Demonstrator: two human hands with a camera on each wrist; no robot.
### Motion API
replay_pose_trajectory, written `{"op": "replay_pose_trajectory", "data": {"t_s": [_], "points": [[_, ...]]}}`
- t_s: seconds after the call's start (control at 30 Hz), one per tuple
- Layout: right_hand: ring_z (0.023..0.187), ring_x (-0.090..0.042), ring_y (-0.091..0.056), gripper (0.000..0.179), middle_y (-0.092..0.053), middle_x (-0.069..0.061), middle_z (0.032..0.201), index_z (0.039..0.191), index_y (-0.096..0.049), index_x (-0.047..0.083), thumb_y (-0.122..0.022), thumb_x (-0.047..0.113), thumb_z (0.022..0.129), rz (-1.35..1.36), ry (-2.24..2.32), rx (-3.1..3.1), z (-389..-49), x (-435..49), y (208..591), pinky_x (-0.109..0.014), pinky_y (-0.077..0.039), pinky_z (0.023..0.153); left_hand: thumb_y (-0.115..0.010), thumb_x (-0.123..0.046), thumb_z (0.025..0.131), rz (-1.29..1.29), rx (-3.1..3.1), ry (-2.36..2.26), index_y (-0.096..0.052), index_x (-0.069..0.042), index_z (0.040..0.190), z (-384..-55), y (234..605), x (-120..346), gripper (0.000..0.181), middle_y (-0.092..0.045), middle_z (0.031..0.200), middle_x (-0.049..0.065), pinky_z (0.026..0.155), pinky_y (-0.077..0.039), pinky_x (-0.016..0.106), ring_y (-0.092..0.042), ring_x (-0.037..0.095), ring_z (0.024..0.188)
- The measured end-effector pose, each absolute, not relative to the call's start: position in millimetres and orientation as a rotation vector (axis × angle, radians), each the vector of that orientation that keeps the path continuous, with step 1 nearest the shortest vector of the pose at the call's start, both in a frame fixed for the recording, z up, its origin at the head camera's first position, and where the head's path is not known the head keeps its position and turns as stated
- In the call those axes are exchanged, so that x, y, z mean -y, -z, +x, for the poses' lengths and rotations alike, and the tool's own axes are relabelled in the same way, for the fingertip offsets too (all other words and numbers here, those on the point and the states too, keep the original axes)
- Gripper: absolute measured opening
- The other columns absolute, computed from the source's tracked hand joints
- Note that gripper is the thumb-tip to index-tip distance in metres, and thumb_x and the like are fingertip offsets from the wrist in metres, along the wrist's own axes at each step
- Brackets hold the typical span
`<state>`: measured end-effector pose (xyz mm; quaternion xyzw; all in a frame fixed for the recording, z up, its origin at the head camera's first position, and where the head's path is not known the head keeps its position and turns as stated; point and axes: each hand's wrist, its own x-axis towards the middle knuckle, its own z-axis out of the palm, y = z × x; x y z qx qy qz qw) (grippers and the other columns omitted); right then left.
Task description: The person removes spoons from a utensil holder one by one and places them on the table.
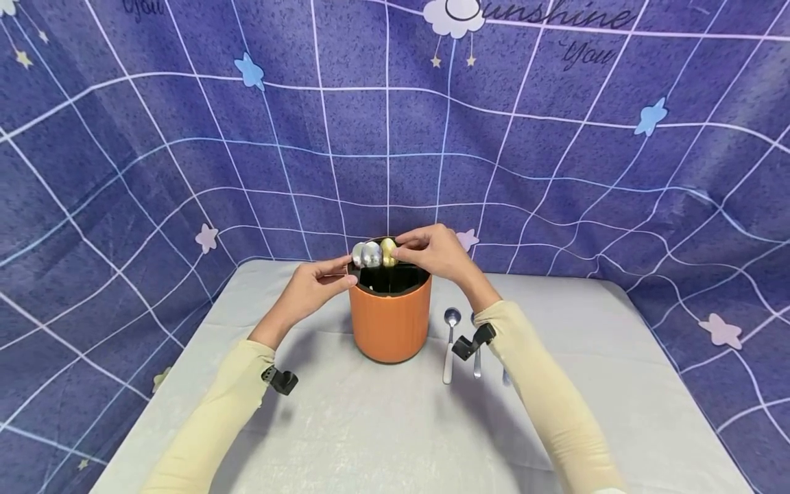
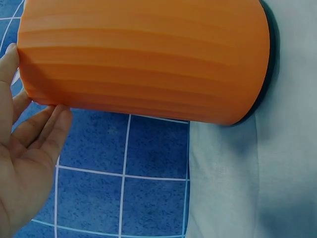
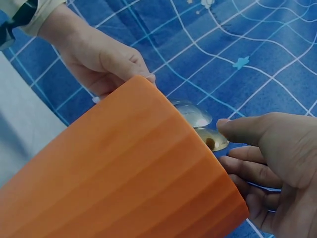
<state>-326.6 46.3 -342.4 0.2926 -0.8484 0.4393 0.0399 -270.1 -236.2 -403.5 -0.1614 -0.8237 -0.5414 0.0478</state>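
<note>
An orange ribbed utensil holder [image 1: 390, 322] with a dark inside stands on the table. My left hand [image 1: 313, 288] holds it by the left rim; the left wrist view shows the fingertips against the ribbed wall. Two silver spoon bowls [image 1: 372, 254] and a gold spoon [image 1: 388, 252] stick up over the rim, bowls upward, their handles hidden inside. At the gold bowl's right edge, my right hand [image 1: 435, 252] has its thumb and forefinger. In the right wrist view, the gold spoon [image 3: 213, 139] lies at the thumb tip, and the other fingers curl beside the rim.
To the right of the holder, a spoon with a pale handle [image 1: 452, 317] lies on the white-covered table [image 1: 370, 432]. Further spoons [image 1: 477, 367] lie beside it, partly hidden under my right forearm. A blue gridded cloth [image 1: 308, 165] hangs behind and at the sides.
</note>
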Motion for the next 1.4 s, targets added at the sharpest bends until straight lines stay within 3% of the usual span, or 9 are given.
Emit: {"op": "replay_pose_trajectory", "data": {"t_s": [0.63,1.17,1.4], "points": [[0.094,-0.019,-0.075,0.032,-0.079,-0.006,0.100,0.112,-0.079,0.005,-0.081,0.028,0.090,0.934,-1.239,2.653,-326,-44,341,-0.037,-0.061,0.085,-0.077,-0.029,0.095,-0.504,2.484,1.682,-0.062,-0.009,0.142,-270,405,235,0.053,-0.066,0.134,0.017,0.093,-0.059,0.032,-0.066,0.036,0.117],[0.091,-0.021,-0.074,0.023,-0.078,-0.009,0.094,0.107,-0.077,0.003,-0.080,0.020,0.091,0.951,-1.413,2.655,-313,-53,335,-0.037,-0.059,0.083,-0.077,-0.031,0.095,-0.486,2.508,1.653,-0.062,-0.011,0.143,-269,405,236,0.054,-0.066,0.135,0.016,0.094,-0.059,0.034,-0.068,0.032,0.116],[0.091,-0.020,-0.074,0.019,-0.078,-0.013,0.097,0.107,-0.076,-0.002,-0.077,0.011,0.093,0.986,-1.581,2.578,-313,-52,337,-0.029,-0.059,0.081,-0.076,-0.029,0.095,-0.492,2.506,1.649,-0.062,-0.011,0.142,-269,405,236,0.052,-0.065,0.135,0.016,0.095,-0.058,0.034,-0.068,0.032,0.117]]}}
